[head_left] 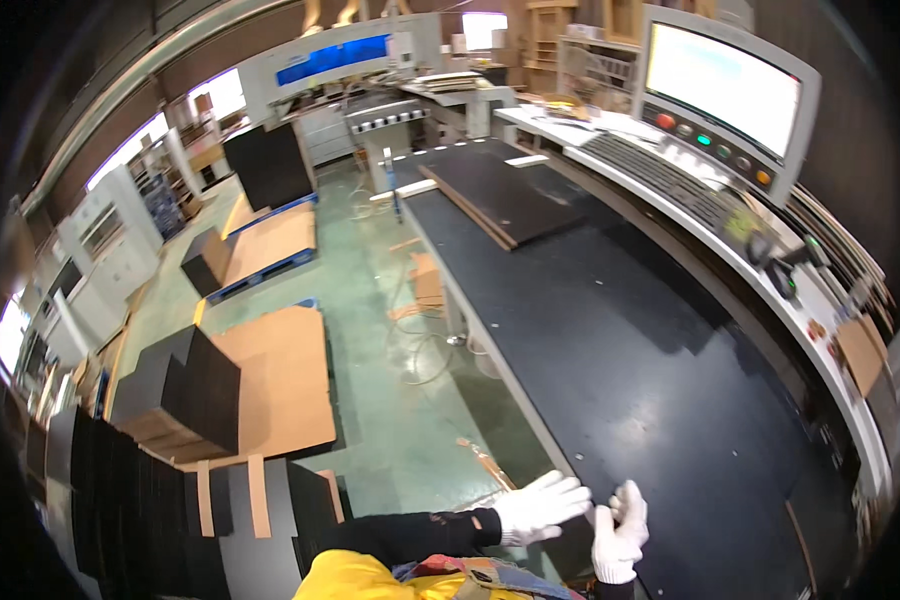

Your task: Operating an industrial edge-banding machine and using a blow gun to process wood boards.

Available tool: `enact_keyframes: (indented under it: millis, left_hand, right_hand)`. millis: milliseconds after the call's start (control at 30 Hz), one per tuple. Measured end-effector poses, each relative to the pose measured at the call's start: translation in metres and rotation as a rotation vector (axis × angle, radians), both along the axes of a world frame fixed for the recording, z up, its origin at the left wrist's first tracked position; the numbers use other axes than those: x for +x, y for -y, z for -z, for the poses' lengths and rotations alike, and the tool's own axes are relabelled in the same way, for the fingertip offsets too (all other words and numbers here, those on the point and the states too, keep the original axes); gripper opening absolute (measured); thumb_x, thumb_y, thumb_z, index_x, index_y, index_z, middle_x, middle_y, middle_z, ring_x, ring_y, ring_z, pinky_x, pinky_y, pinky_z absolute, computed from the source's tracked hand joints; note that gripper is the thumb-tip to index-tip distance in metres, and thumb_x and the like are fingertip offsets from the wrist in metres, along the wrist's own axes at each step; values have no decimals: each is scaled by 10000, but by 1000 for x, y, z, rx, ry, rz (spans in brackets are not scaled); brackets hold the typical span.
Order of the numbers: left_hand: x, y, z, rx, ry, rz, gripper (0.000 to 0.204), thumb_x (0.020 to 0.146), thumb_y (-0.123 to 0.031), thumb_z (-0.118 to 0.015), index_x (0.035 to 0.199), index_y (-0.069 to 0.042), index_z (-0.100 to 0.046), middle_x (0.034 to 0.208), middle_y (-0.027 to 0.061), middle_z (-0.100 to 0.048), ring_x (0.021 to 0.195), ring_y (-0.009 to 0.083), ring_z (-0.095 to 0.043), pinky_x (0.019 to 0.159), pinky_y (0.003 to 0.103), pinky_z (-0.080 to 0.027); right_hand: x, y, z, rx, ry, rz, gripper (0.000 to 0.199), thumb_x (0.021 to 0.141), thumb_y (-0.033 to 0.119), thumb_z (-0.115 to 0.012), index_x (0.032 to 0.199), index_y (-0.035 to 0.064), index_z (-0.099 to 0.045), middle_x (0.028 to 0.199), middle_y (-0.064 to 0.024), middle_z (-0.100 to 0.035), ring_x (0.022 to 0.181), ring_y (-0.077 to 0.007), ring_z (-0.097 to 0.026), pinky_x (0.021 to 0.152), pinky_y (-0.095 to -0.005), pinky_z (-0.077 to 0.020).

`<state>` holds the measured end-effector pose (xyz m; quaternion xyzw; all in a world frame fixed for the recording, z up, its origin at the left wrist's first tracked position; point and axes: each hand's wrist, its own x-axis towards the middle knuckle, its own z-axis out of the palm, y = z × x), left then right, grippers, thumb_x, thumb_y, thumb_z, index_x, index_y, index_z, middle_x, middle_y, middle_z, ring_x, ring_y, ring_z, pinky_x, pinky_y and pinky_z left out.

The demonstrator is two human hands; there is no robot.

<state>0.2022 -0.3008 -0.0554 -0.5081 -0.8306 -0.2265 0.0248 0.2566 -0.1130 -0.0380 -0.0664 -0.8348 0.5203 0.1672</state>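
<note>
My left hand [543,507], in a white glove, reaches over the near left edge of a long black worktable [610,370]. Its fingers are stretched out and nothing is in them. Just to its right, my right hand [620,533], also white-gloved, is held at the table's near edge. The fingers of that hand are loosely bent, with the thumb apart from them, and I see nothing in its grip. Farther up the table lie dark flat panels [510,198] with a brown edge, well beyond both hands.
Along the right runs a white counter [785,292] with a keyboard [660,180] and a monitor [720,85] above coloured buttons. Stacks of black panels [195,385] stand at left, near a cardboard-topped pallet [280,370]. Cardboard scraps [427,280] and hoses lie on the green floor.
</note>
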Motion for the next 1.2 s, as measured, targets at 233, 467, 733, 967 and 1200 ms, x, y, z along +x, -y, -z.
enact_keyframes:
  millis: [233,467,733,967,1200]
  left_hand:
    - [14,221,90,-46,731,-940,436,921,-439,-499,1205,-109,-496,1156,186,-613,1079,397,-588,884,485,-480]
    - [-20,443,111,-39,841,-1348,580,929,-496,-505,1325,-74,-533,1306,198,-574,1197,362,-550,1011,434,-439]
    - [-135,631,99,102,889,-1538,641,930,-558,-482,1334,-64,-538,1300,204,-584,1219,361,-539,1034,417,-421]
    - [-322,807,159,53,1081,-1369,652,925,-585,-427,1370,-115,-510,1348,169,-559,1263,333,-509,1056,403,-396]
    - [-385,1024,226,32,1218,-1805,476,937,-494,-456,1210,-147,-635,1216,148,-643,1123,344,-603,958,430,-466]
  right_hand:
    - [-121,165,39,-141,373,-627,347,921,100,-632,1240,-29,-583,1050,-113,-690,888,-138,-659,788,-262,-530]
    - [-280,437,59,115,490,-1140,366,911,313,-608,1182,70,-647,1026,-143,-709,963,-271,-684,881,-352,-510]
    - [-447,667,45,146,595,-1427,408,933,305,-584,1239,36,-607,933,-104,-716,856,-181,-678,818,-312,-519]
    - [-660,829,63,51,652,-1221,355,970,218,-581,1236,-18,-587,944,-82,-685,816,-138,-656,747,-285,-550]
    - [-853,1062,44,30,614,-1372,350,979,204,-556,1232,-36,-580,938,-78,-681,778,-125,-643,714,-265,-540]
